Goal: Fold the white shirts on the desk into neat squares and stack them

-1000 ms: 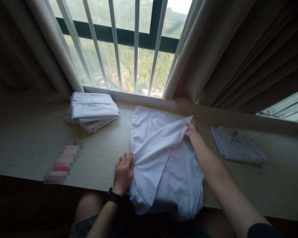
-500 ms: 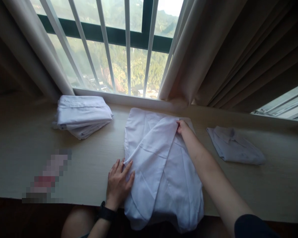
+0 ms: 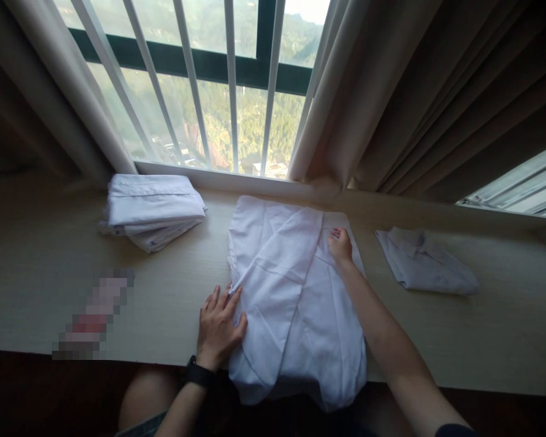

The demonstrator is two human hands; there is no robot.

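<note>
A white shirt (image 3: 273, 285) lies partly folded in front of me, one flap laid slantwise across it and its lower end hanging over the table's front edge. My left hand (image 3: 221, 325) rests on the shirt's left edge, fingers stretched out and thumb apart. Over the upper right part of the shirt is my right hand (image 3: 340, 243), its fingers curled in, a little to the right of the flap's upper corner. I see no cloth held in it, though the palm side is hidden.
A stack of folded white clothes (image 3: 157, 203) stands at the left by the window (image 3: 209, 109). One folded white shirt (image 3: 425, 261) lies on the right. A blurred-out item (image 3: 93, 315) is on the table (image 3: 164, 315) at the front left. Curtains (image 3: 391, 91) hang behind.
My right hand has let go of the flap's upper corner and moved slightly right. The flap stays lying across the shirt. My left hand has barely moved.
</note>
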